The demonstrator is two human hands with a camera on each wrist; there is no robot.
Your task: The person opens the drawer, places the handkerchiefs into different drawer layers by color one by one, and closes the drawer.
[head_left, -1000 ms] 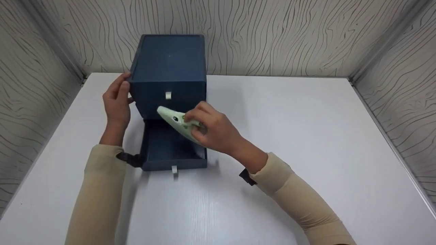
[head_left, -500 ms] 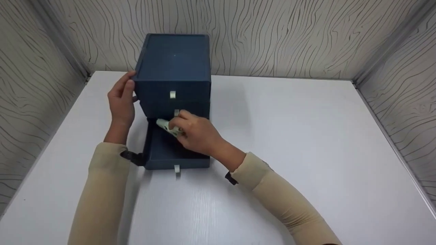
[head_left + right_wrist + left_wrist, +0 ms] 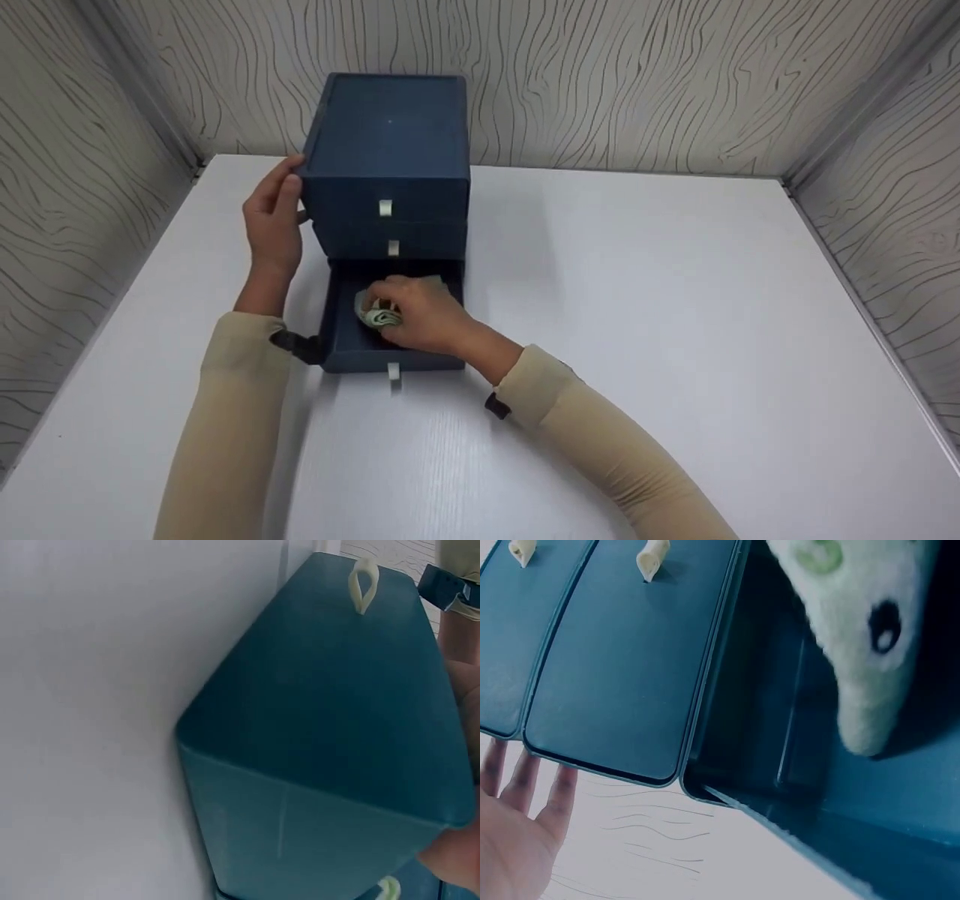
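Note:
A pale green plush toy [image 3: 373,309] with a dark eye and swirl markings is inside the pulled-out bottom drawer [image 3: 352,361]. My right hand [image 3: 427,311] holds it with curled fingers and covers much of it. The toy's tapered snout [image 3: 870,705] points down into the drawer in the left wrist view. My left hand [image 3: 274,221] rests against the left side of the dark blue drawer cabinet [image 3: 390,124], its fingers fairly straight. In the right wrist view the drawer front [image 3: 322,690] hides most of the right hand [image 3: 454,855].
The upper drawer [image 3: 337,201] and the middle drawer [image 3: 345,238] are closed, each with a small pale loop tab. A white table [image 3: 675,337] extends to the right of the cabinet. Wood-grain panels [image 3: 600,82] stand behind it and at both sides.
My right hand has moved left and down into the bottom drawer with the plush toy, which has turned in its grip. The left hand stays against the cabinet. The view has shifted slightly.

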